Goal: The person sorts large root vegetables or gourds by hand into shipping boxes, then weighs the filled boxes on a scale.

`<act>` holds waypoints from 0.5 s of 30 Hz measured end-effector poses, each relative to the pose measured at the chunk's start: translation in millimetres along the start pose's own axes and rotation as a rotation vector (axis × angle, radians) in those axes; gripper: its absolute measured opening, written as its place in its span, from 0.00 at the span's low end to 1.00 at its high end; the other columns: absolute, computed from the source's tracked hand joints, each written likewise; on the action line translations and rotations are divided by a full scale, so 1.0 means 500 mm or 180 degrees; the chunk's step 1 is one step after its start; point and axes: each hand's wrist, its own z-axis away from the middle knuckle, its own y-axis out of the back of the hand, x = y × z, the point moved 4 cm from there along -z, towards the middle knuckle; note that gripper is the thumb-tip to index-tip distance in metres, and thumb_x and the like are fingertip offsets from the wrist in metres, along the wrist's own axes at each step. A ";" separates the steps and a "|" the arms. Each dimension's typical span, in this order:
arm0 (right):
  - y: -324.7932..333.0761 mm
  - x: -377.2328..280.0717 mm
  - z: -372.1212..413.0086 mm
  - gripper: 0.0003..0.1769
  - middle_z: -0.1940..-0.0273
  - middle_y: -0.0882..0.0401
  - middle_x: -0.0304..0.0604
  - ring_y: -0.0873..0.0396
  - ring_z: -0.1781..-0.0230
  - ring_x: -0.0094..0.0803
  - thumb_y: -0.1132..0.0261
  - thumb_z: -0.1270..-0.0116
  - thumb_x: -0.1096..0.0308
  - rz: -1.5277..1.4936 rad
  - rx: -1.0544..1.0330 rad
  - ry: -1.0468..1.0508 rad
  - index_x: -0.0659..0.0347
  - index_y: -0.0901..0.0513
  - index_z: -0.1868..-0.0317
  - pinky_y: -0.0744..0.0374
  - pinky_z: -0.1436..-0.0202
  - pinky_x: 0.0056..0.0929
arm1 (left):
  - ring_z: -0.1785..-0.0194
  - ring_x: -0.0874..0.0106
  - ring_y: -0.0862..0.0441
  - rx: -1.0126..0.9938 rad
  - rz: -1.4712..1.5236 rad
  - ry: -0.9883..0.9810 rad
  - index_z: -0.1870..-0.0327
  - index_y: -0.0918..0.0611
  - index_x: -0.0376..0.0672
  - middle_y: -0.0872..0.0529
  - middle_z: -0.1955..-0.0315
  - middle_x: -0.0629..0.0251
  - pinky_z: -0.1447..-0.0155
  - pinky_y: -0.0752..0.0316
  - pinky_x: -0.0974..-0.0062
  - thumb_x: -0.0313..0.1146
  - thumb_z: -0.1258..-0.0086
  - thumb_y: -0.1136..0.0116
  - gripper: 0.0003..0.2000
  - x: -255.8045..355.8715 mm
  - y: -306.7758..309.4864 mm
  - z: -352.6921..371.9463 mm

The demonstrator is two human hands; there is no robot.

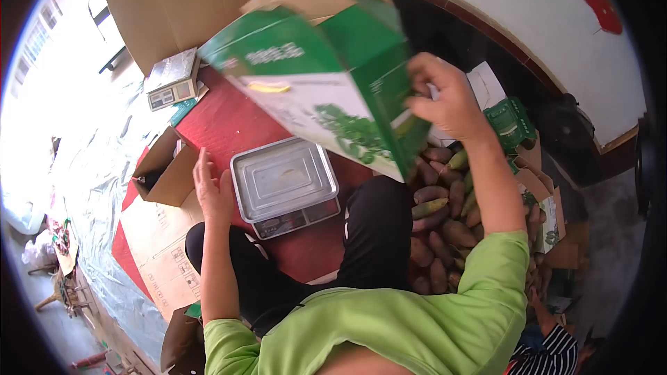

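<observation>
A green and white cardboard box with printed leaves hangs tilted above the red surface. My right hand is closed on its right edge. Beside the scale, my left hand is raised with its fingers apart and nothing in it. A metal tray lies on the scale between my knees. Root vegetables, reddish and some greenish, are heaped to the right of my right leg, partly hidden by my right arm.
At the left are a small open brown box and a flat cardboard sheet. Another scale stands at the back left before a tall cardboard panel. A person in a striped sleeve is at the lower right.
</observation>
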 end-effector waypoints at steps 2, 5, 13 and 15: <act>-0.064 0.012 -0.013 0.15 0.76 0.38 0.30 0.38 0.74 0.18 0.38 0.54 0.78 -0.0405 -0.0141 -0.0002 0.63 0.25 0.62 0.36 0.69 0.19 | 0.39 0.59 0.34 0.0491 -0.0398 -0.0305 0.31 0.40 0.45 0.32 0.40 0.56 0.41 0.34 0.66 0.27 0.42 0.38 0.36 0.008 0.039 -0.001; -0.144 0.020 -0.018 0.16 0.76 0.37 0.31 0.37 0.74 0.20 0.38 0.54 0.79 -0.0778 -0.0411 -0.0050 0.63 0.25 0.61 0.34 0.68 0.20 | 0.31 0.55 0.45 0.1305 -0.0957 -0.0880 0.31 0.43 0.40 0.38 0.34 0.55 0.31 0.45 0.59 0.33 0.46 0.32 0.42 0.021 0.109 0.002; -0.375 0.248 0.029 0.17 0.70 0.24 0.45 0.24 0.66 0.36 0.41 0.54 0.81 -0.0738 -0.0902 -0.0260 0.65 0.24 0.59 0.27 0.57 0.30 | 0.40 0.64 0.30 0.0315 -0.1742 -0.1217 0.44 0.27 0.46 0.21 0.55 0.67 0.28 0.55 0.54 0.31 0.58 0.27 0.34 0.024 0.140 0.027; -0.381 0.302 0.044 0.20 0.65 0.21 0.51 0.22 0.60 0.39 0.42 0.54 0.82 -0.0635 -0.0645 -0.1011 0.66 0.23 0.57 0.26 0.53 0.31 | 0.52 0.66 0.25 0.0224 -0.1596 -0.1422 0.51 0.21 0.48 0.21 0.64 0.67 0.30 0.49 0.56 0.30 0.54 0.31 0.24 0.040 0.116 0.034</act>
